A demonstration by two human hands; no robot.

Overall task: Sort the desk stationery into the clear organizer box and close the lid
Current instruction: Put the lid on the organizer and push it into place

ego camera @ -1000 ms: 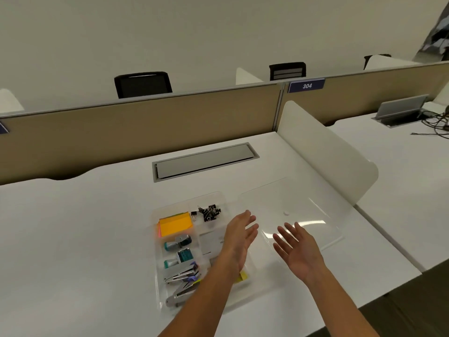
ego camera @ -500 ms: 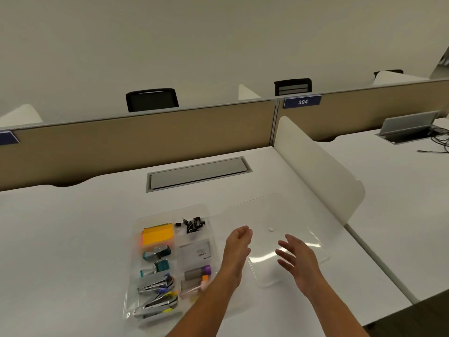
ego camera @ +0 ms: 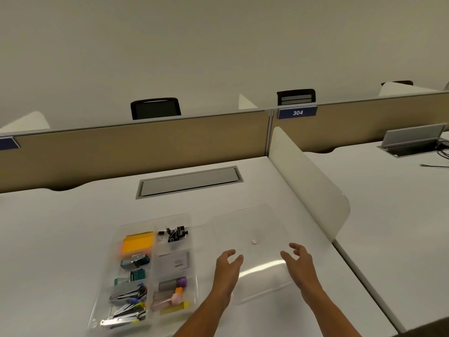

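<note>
The clear organizer box (ego camera: 116, 242) lies open on the white desk, left of centre. Its compartments hold orange sticky notes (ego camera: 138, 243), black binder clips (ego camera: 175, 234), teal tape dispensers (ego camera: 134, 260), staplers (ego camera: 127, 294), a white card (ego camera: 173, 262) and highlighters (ego camera: 172, 284). The clear lid (ego camera: 250, 229) lies flat on the desk to the right of the box. My left hand (ego camera: 227, 267) hovers over the lid's near left edge with relaxed fingers. My right hand (ego camera: 298, 260) hovers over its near right part, fingers loosely curled, holding nothing.
A white side divider (ego camera: 308, 183) stands just right of the lid. A grey cable hatch (ego camera: 189, 182) sits in the desk behind the box. A beige partition (ego camera: 136, 147) runs along the back. The neighbouring desk (ego camera: 401, 195) carries a raised hatch and cables.
The view has shifted right and down, so the box now sits further left in frame. Both hands have spread apart over the lid, and the left arm no longer covers the box.
</note>
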